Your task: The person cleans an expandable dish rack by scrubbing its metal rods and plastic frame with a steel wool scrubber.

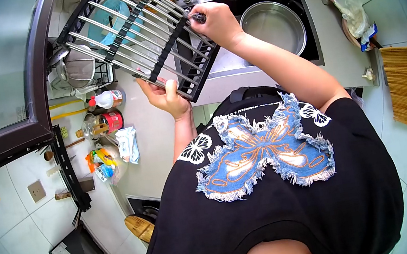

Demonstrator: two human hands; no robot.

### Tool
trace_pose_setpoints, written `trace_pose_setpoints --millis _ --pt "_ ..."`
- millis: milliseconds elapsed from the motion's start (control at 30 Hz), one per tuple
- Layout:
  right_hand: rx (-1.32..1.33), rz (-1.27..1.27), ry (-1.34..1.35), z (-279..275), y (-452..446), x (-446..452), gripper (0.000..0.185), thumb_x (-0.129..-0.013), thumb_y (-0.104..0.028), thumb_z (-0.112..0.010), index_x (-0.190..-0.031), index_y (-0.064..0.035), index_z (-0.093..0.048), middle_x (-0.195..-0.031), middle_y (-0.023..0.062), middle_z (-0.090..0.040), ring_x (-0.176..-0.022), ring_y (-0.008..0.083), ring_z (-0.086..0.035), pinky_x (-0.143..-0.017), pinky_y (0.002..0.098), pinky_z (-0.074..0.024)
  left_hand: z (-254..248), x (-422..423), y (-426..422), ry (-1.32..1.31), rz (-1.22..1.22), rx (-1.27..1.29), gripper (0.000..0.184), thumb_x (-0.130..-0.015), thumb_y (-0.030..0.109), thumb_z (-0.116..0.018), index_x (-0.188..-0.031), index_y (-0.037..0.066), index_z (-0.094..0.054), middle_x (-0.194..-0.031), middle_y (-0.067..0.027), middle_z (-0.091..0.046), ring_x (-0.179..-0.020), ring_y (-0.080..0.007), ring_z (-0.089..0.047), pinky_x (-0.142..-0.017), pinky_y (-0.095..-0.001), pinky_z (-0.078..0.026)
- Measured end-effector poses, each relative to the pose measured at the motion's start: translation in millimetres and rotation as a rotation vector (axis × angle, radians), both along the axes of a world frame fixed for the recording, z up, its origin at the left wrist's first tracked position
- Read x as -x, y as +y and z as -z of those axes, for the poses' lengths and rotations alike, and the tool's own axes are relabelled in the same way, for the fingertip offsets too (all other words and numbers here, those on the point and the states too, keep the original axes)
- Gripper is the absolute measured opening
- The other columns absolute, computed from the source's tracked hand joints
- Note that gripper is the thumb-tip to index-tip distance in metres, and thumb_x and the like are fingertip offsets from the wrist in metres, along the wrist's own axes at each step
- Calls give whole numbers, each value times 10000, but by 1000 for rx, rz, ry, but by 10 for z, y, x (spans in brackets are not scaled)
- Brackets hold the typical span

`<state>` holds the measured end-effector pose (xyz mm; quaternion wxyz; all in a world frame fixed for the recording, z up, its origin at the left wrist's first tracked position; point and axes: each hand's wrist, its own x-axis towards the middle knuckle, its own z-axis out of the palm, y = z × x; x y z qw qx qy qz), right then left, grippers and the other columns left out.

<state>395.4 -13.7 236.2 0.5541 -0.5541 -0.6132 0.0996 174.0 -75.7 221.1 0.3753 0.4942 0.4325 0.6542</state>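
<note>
You grip a rack of silver metal rods with black slotted ends and black cross bands [133, 24] in both hands above the sink area of a kitchen surface [154, 134]. Tilted, it slants from far left to near right along its rods, which the bands cross; its far edge runs out of view. Your left hand [166, 97] supports the near edge, thumb up, fingers partly curled beneath. Your right hand [217, 24], nearly closed, pinches a small dark, shiny crumpled scrubber [199, 18] at the rack's right side. A round, shallow silver metal pan [273, 30] sits just right of it; a light-blue basin [111, 22] shows between the rods. No lettering reads clearly: the red-labelled jar [113, 121], the white bottle with a red cap [106, 99] and the black shirt's [280, 220] white print are too small or partly hidden.
</note>
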Motion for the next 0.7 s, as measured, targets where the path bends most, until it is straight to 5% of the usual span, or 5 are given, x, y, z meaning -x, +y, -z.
trace_pose_setpoints --millis 433,533,567,633,700 --pt "95 -26 -79 12 25 -146 163 -843 -192 -774 -943 -66 -754 -892 156 -732 -861 337 -712 -810 403 -564 34 41 27 -14 -31 -12 806 -767 -28 -545 -1555 54 -400 -885 12 -488 -669 -56 -461 -525 -171 -377" --pt "5 9 35 -16 41 -238 126 -850 -126 -779 -962 -67 -775 -907 142 -755 -841 270 -739 -774 337 -571 -5 74 -32 -6 -9 -24 836 -743 -31 -552 -1561 32 -389 -935 9 -522 -710 -52 -460 -597 -170 -386" --pt "-22 -48 13 -56 41 -250 128 -851 -117 -777 -968 -66 -771 -918 139 -755 -857 272 -737 -781 339 -570 -52 70 -52 12 9 -8 879 -715 -27 -573 -1568 -3 -362 -1130 -47 -548 -954 -136 -527 -844 -245 -402" --pt "-7 -157 -81 -103 59 -229 132 -852 -114 -776 -974 -66 -765 -933 137 -753 -882 284 -730 -795 349 -568 -93 47 -65 28 31 6 925 -687 -22 -594 -1575 -39 -335 -1325 -102 -574 -1199 -219 -594 -1090 -320 -417" --pt "28 -199 -179 105 165 -206 139 -853 -142 -779 -972 -73 -765 -929 144 -740 -875 316 -713 -806 371 -569 -95 43 -60 56 21 -41 892 -705 -38 -572 -1570 -21 -354 -1236 -66 -586 -979 -119 -570 -898 -225 -455"
